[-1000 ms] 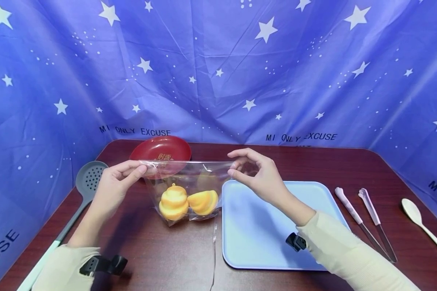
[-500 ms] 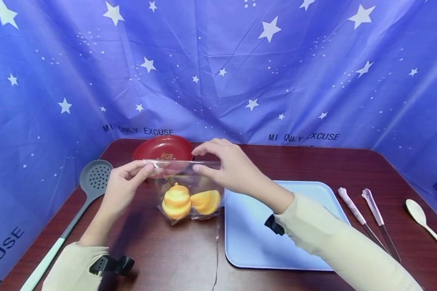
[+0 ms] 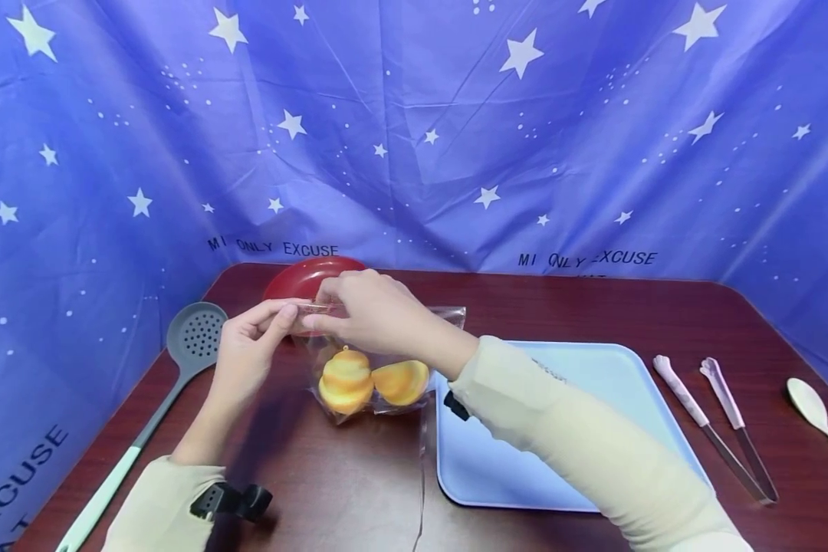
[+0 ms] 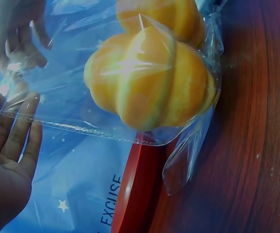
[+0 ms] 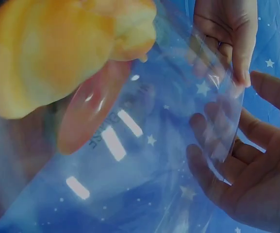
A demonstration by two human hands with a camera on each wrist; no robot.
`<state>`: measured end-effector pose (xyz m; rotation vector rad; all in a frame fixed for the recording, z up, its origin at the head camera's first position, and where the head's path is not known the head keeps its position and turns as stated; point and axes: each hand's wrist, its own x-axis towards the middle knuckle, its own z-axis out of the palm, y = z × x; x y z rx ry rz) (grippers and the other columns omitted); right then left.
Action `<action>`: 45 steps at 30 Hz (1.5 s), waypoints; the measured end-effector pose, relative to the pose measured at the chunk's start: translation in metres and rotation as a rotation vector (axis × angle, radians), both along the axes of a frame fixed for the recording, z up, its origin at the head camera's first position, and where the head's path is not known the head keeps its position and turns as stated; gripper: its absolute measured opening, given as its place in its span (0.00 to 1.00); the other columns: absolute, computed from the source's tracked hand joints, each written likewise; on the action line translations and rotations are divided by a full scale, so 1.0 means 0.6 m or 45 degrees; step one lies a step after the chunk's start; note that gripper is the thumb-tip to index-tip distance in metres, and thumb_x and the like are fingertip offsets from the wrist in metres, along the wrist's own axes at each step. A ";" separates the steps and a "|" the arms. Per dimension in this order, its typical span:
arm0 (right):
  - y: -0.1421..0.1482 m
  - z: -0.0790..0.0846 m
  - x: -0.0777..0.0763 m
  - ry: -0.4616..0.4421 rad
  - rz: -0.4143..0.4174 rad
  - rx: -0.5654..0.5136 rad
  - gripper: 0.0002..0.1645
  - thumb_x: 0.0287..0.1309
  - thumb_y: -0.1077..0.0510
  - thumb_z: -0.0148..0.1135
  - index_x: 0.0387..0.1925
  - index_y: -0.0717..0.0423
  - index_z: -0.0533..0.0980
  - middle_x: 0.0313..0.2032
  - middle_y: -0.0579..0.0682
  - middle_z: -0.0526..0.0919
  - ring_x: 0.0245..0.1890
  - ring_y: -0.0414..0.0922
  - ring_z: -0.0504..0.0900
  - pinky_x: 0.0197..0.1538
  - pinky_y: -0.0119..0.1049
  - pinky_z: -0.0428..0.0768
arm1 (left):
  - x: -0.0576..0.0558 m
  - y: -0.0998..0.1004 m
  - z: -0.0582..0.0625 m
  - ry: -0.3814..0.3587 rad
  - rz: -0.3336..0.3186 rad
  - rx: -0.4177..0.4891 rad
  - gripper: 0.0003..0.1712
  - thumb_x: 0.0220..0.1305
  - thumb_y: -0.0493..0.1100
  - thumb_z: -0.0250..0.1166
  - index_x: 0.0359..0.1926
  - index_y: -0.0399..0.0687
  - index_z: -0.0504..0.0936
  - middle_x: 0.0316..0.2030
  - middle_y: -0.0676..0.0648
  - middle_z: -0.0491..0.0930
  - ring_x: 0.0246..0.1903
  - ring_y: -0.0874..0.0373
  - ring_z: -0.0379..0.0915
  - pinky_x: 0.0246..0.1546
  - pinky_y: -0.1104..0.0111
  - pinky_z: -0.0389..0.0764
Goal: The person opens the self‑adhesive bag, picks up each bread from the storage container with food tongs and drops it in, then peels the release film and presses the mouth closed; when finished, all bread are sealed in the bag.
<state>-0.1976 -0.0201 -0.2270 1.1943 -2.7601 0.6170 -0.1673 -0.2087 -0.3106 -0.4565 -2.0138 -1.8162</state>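
Note:
My left hand (image 3: 244, 349) pinches the top left edge of a clear plastic bag (image 3: 451, 314) between thumb and fingers. Inside the bag sit two golden, bread-shaped pieces: a tiered one with a small loop on top (image 3: 346, 383) and a wedge-like one (image 3: 401, 382). Close beside the left fingertips is my right hand (image 3: 372, 307), reaching across the bag's top. In the right wrist view, the right hand (image 5: 261, 170) has its thumb apart from its fingers, several of them seen through the film. The left wrist view shows the bread piece (image 4: 144, 80) large under shiny film.
Behind the bag lies a red plate (image 3: 297, 282), partly covered by the hands. A light blue tray (image 3: 524, 468) stands right of it. Farther right are tongs with pink handles (image 3: 723, 392) and a cream spoon (image 3: 809, 402). A grey slotted skimmer (image 3: 196, 337) lies at the left.
My right hand has moved left along the bag's top edge, from its right corner to beside the left hand. The left hand keeps hold of the bag; the view has shifted slightly.

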 end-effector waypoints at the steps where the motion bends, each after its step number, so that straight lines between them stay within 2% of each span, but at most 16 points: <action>1: -0.005 0.002 0.000 -0.004 -0.020 0.023 0.14 0.54 0.37 0.57 0.27 0.40 0.74 0.21 0.36 0.74 0.24 0.36 0.71 0.24 0.32 0.71 | 0.000 0.002 0.000 0.002 0.012 -0.001 0.11 0.63 0.37 0.57 0.43 0.34 0.80 0.31 0.49 0.83 0.30 0.60 0.78 0.30 0.73 0.77; 4: -0.017 0.009 0.000 -0.034 -0.054 0.099 0.19 0.52 0.35 0.58 0.20 0.42 0.71 0.15 0.39 0.72 0.20 0.37 0.71 0.21 0.32 0.69 | 0.002 0.006 0.001 0.015 0.018 0.025 0.11 0.63 0.37 0.57 0.42 0.33 0.80 0.33 0.48 0.83 0.30 0.60 0.76 0.30 0.73 0.76; 7: -0.024 0.014 -0.003 -0.069 -0.042 0.167 0.21 0.51 0.36 0.59 0.16 0.45 0.71 0.12 0.40 0.72 0.19 0.38 0.71 0.22 0.33 0.69 | 0.004 0.011 0.001 0.019 0.033 0.055 0.11 0.63 0.37 0.57 0.41 0.34 0.80 0.35 0.46 0.83 0.33 0.59 0.77 0.32 0.73 0.76; 11: -0.028 0.016 -0.013 -0.099 0.043 0.195 0.21 0.52 0.39 0.59 0.14 0.46 0.74 0.10 0.39 0.70 0.18 0.38 0.71 0.23 0.32 0.69 | 0.004 0.014 -0.001 0.031 0.043 0.086 0.11 0.63 0.37 0.57 0.39 0.33 0.80 0.35 0.45 0.82 0.35 0.57 0.76 0.33 0.72 0.74; 16: -0.026 0.014 -0.026 -0.084 0.203 0.202 0.22 0.56 0.42 0.58 0.13 0.48 0.76 0.09 0.39 0.65 0.14 0.36 0.66 0.21 0.29 0.65 | 0.001 0.011 -0.008 0.013 -0.039 0.119 0.10 0.64 0.35 0.55 0.42 0.34 0.79 0.33 0.47 0.82 0.33 0.61 0.76 0.33 0.73 0.76; 20: -0.027 0.013 -0.030 -0.083 0.281 0.222 0.21 0.57 0.45 0.57 0.13 0.49 0.73 0.10 0.40 0.63 0.14 0.36 0.64 0.21 0.28 0.64 | -0.004 0.007 -0.014 -0.003 -0.055 0.062 0.08 0.65 0.35 0.53 0.39 0.37 0.79 0.32 0.50 0.81 0.31 0.62 0.74 0.31 0.73 0.75; 23: -0.029 0.012 -0.030 -0.085 0.275 0.276 0.20 0.59 0.44 0.55 0.16 0.48 0.74 0.12 0.40 0.66 0.16 0.36 0.68 0.24 0.29 0.67 | -0.005 0.007 -0.013 0.025 -0.028 -0.041 0.08 0.66 0.34 0.52 0.35 0.38 0.77 0.28 0.50 0.79 0.28 0.61 0.71 0.28 0.73 0.73; 26: -0.030 0.010 -0.030 -0.072 0.266 0.348 0.19 0.62 0.43 0.50 0.21 0.46 0.74 0.16 0.40 0.71 0.21 0.37 0.72 0.30 0.31 0.71 | -0.002 0.013 -0.004 0.063 0.000 -0.113 0.08 0.66 0.33 0.51 0.33 0.36 0.75 0.23 0.46 0.76 0.26 0.58 0.69 0.26 0.75 0.71; 29: -0.028 0.005 -0.030 -0.060 0.280 0.381 0.17 0.64 0.43 0.46 0.27 0.45 0.75 0.21 0.40 0.75 0.26 0.37 0.74 0.36 0.33 0.72 | 0.006 0.022 0.009 0.086 0.027 -0.131 0.08 0.66 0.33 0.51 0.31 0.33 0.74 0.21 0.45 0.74 0.24 0.56 0.69 0.26 0.76 0.72; 33: -0.022 0.000 -0.033 -0.059 0.317 0.359 0.17 0.66 0.44 0.43 0.31 0.44 0.76 0.22 0.40 0.76 0.25 0.36 0.75 0.38 0.32 0.73 | 0.014 0.033 0.021 0.103 0.075 -0.124 0.08 0.65 0.32 0.52 0.31 0.30 0.74 0.21 0.46 0.75 0.24 0.58 0.70 0.28 0.77 0.73; 39: -0.005 0.000 -0.036 -0.043 0.337 0.324 0.19 0.63 0.43 0.47 0.28 0.48 0.78 0.16 0.41 0.73 0.20 0.36 0.73 0.32 0.29 0.72 | 0.016 0.038 0.023 0.130 0.134 -0.113 0.09 0.64 0.32 0.53 0.30 0.29 0.75 0.19 0.40 0.73 0.23 0.59 0.70 0.28 0.76 0.73; 45: 0.016 0.001 -0.035 -0.031 0.341 0.315 0.21 0.62 0.43 0.50 0.20 0.47 0.77 0.13 0.39 0.69 0.15 0.34 0.67 0.28 0.26 0.70 | 0.013 0.043 0.022 0.147 0.171 -0.149 0.09 0.64 0.33 0.54 0.28 0.31 0.75 0.18 0.40 0.72 0.21 0.57 0.69 0.25 0.73 0.71</action>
